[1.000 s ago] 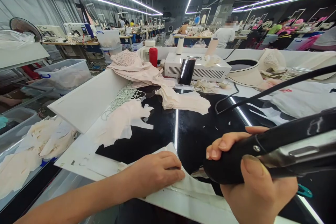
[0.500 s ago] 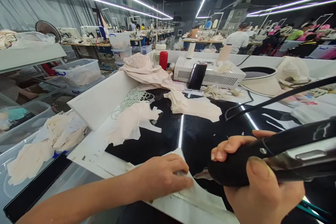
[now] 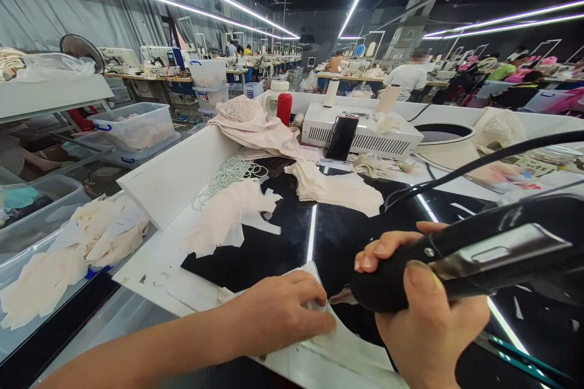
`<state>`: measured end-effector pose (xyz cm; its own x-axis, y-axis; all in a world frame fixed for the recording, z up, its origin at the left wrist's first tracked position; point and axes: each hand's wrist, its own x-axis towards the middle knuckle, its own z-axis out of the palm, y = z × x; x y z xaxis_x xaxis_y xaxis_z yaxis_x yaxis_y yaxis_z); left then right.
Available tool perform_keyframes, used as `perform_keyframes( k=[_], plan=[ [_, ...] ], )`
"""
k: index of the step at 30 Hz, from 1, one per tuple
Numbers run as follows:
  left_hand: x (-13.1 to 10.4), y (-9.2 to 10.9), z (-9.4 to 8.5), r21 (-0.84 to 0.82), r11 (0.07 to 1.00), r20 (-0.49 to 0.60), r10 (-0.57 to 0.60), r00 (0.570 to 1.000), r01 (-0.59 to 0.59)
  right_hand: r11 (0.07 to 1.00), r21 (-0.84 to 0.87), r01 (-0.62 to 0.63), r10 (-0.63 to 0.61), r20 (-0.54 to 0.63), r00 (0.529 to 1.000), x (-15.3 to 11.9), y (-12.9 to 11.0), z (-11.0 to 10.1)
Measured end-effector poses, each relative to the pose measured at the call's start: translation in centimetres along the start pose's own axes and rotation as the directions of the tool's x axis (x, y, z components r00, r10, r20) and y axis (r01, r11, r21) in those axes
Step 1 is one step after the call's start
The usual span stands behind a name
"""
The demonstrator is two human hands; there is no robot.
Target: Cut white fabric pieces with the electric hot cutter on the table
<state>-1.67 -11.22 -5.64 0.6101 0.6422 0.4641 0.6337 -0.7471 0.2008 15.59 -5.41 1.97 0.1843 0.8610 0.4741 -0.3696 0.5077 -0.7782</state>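
My right hand [image 3: 424, 304] is wrapped round a black handheld tool [image 3: 474, 255] with a metal strip and a cord at its far end. The tool's rounded near end points left, close to my left hand. My left hand [image 3: 292, 310] has its fingers curled on a pale fabric piece [image 3: 360, 349] at the front edge of the black glossy table top [image 3: 292, 255]; part of the fabric is hidden under the hand. Beyond lie a stack of cream fabric pieces [image 3: 335, 188] and another pale pile [image 3: 230, 209].
A white box unit [image 3: 360, 130] with a leaning phone [image 3: 342, 138] stands at the back, beside a red container [image 3: 283, 109]. A black cable [image 3: 479, 158] arcs on the right. Fabric-filled plastic bins [image 3: 132, 124] are at the left. Several people work behind.
My right hand and the black tool have shifted a little left, nearer my left hand. My left hand stays on the fabric. The view has moved slightly.
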Motion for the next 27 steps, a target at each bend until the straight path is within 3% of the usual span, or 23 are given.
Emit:
perform_keyframes(
  k=[6,8,11,16,22,25,27],
  plan=[
    [0.2,-0.3,-0.5,-0.075,0.997,-0.031,0.019,0.999,-0.021,0.999,-0.029,-0.024,0.026,0.037,0.999,-0.2,0.8,-0.4],
    [0.1,-0.7,-1.1,-0.111,0.993,-0.044,-0.034,0.998,0.029,0.999,-0.036,-0.016,0.018,0.04,0.999,0.0,0.8,-0.7],
    [0.1,-1.5,-2.0,-0.06,0.978,-0.086,-0.204,0.975,0.199,0.997,-0.075,0.003,-0.001,0.031,1.0,0.5,0.8,-1.3],
    [0.6,-2.6,-2.6,0.075,0.864,-0.026,-0.497,0.868,0.497,0.971,-0.236,0.044,-0.041,0.017,0.999,1.7,0.6,-2.8],
    [1.6,-2.4,-3.1,-0.123,0.731,0.151,-0.655,0.741,0.671,0.877,-0.474,0.079,-0.038,0.095,0.995,3.3,-0.4,-4.7],
    [2.0,-2.5,-3.6,-0.315,0.581,0.217,-0.725,0.653,0.75,0.833,-0.532,0.153,-0.045,0.211,0.976,3.8,0.1,-7.6],
    [2.1,-2.7,-3.9,-0.403,0.504,0.248,-0.743,0.621,0.764,0.788,-0.586,0.188,-0.052,0.242,0.969,4.0,1.1,-11.2]
  ],
)
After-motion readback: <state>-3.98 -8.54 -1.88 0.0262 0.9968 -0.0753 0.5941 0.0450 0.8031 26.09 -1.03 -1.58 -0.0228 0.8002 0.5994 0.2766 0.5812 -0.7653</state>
